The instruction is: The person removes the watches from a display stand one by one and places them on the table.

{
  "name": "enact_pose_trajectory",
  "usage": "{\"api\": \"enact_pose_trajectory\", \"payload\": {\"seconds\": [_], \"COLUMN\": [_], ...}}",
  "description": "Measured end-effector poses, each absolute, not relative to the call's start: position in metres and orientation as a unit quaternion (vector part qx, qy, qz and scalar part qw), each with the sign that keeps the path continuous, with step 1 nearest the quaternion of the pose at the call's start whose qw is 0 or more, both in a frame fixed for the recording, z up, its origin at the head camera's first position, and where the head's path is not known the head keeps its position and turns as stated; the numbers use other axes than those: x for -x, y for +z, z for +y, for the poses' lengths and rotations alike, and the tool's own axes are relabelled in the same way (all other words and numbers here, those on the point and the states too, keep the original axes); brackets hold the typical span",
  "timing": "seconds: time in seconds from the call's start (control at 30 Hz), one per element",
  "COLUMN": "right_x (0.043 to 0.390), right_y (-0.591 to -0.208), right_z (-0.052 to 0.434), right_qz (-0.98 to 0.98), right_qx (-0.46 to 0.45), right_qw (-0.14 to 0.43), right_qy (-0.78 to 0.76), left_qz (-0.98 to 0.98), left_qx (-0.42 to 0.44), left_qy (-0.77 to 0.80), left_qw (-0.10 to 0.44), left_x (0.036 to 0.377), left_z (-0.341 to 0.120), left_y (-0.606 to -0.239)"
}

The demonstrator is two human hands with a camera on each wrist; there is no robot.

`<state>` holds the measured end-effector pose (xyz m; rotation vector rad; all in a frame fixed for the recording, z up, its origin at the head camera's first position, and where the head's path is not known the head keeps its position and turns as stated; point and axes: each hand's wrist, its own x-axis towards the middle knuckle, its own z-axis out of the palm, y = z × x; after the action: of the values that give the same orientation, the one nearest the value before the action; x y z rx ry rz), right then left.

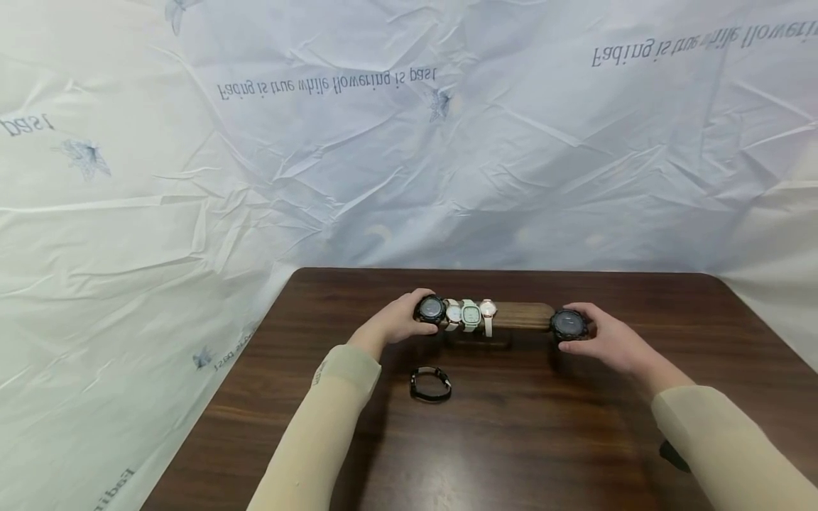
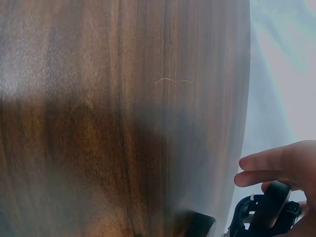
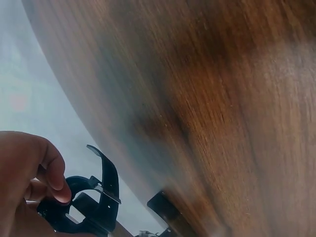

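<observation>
Black watches sit at both ends of the wooden bar (image 1: pixel 520 316), which lies near the table's (image 1: pixel 543 440) far edge, about midway along it. My left hand (image 1: pixel 396 323) curls round the left watch (image 1: pixel 430 309); my right hand (image 1: pixel 603 333) grips the right watch (image 1: pixel 569 323) at the bar's other end. From the right wrist I see my fingers (image 3: pixel 52 173) pinching its black strap (image 3: pixel 106 190).

Between my hands, three more watches hang on the bar beside the left one: a white one (image 1: pixel 453 313), a pale green one (image 1: pixel 471 315) and a slim one (image 1: pixel 488 312) with a reddish rim. The rest of the bar up to the right watch is bare wood. A sixth watch (image 1: pixel 431 384), black and strapped shut in a loop, lies flat on the table nearer to me, apart from the bar.

Both held watches are chunky, round and dark-faced.

Behind the table hangs a creased white sheet (image 1: pixel 192 177) with mirrored print, "Fading is true while flowering is past".
</observation>
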<state>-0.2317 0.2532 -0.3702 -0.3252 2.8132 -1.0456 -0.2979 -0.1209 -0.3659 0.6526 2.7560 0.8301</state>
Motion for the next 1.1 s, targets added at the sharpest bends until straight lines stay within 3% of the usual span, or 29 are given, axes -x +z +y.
{"api": "enact_pose_trajectory", "payload": {"seconds": [0.47,1.1], "right_x": [0.220,0.211], "right_y": [-0.364,-0.376], "right_z": [0.247,0.211], "right_qz": [0.930,0.914], "right_qx": [0.131,0.166], "right_qw": [0.051,0.093], "right_qy": [-0.340,-0.359], "left_qz": [0.936,0.937], "left_qx": [-0.212,-0.209], "left_qy": [0.263,0.265], "left_qw": [0.093,0.094], "left_x": [0.296,0.293], "left_z": [-0.121,-0.120], "left_y": [-0.363,-0.362]}}
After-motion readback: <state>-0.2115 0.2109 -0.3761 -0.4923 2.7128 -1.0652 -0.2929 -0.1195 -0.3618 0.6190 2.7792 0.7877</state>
